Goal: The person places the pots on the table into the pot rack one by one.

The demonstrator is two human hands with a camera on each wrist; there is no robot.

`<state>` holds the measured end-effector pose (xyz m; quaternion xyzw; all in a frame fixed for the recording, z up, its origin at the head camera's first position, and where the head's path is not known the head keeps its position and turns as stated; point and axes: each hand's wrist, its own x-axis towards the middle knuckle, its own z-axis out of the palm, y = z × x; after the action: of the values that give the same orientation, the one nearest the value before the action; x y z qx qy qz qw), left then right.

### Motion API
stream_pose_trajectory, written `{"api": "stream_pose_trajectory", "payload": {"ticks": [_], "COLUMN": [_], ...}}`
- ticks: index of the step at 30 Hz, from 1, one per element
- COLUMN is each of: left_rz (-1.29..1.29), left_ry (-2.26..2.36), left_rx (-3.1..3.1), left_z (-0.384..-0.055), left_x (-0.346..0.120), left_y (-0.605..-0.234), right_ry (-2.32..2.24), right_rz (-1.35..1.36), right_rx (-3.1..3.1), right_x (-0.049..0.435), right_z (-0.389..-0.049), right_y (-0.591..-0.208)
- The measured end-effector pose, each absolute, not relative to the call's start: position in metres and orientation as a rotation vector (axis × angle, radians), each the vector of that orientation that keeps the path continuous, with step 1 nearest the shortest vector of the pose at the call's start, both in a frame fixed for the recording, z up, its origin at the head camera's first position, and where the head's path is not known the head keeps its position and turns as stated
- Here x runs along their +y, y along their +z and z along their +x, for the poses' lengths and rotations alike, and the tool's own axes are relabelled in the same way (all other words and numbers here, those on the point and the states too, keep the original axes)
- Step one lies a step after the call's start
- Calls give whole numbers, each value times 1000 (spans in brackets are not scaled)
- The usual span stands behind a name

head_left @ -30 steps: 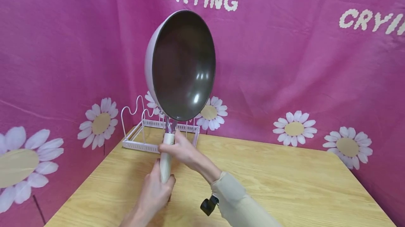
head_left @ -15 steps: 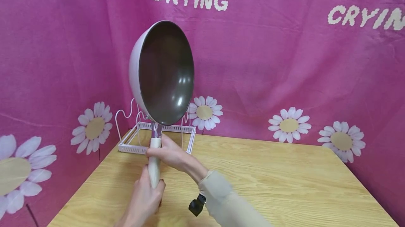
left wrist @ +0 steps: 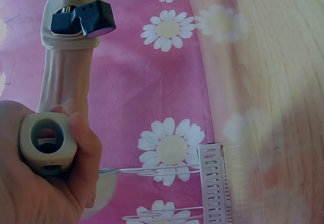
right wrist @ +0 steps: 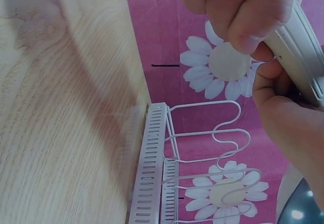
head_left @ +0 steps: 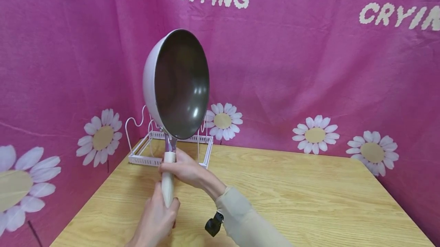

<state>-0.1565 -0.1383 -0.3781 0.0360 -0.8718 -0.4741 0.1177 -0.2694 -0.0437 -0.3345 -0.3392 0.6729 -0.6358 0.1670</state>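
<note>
A deep frying pan [head_left: 182, 84], dark inside and pale lilac outside, is held upright in the air with its pale handle [head_left: 167, 186] pointing down. My left hand [head_left: 156, 214] grips the lower end of that handle; in the left wrist view the fingers of the left hand [left wrist: 61, 183] wrap round its hollow end. Higher up, just below the metal neck, my right hand [head_left: 183, 168] grips the same handle. Behind the pan's lower part stands a white wire rack [head_left: 144, 160], partly hidden by the pan and my hands. Its curved dividers [right wrist: 228, 133] show in the right wrist view.
The rack stands on a wooden table [head_left: 292, 193], at its far left corner. A pink curtain [head_left: 292, 67] with daisies and white letters hangs behind and to the left. A small black camera [head_left: 214, 224] sits on my right wrist.
The pan and both hands have shifted left and a little lower in the head view, mostly in the first half second; the background has shifted left slightly too. Both grips stay the same.
</note>
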Motion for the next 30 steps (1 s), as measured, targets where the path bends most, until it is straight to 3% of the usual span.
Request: {"api": "stream_pose_trajectory", "payload": {"ticks": [30], "left_rz": [167], "left_ry": [-1398], "left_rx": [-2623], "left_z": [-149], "left_x": [-139], "left_y": [-382], "right_ry": [-1967], "right_rz": [-742], "right_rx": [1650], "right_x": [-49], "right_z": [-268], "right_y": [-359]}}
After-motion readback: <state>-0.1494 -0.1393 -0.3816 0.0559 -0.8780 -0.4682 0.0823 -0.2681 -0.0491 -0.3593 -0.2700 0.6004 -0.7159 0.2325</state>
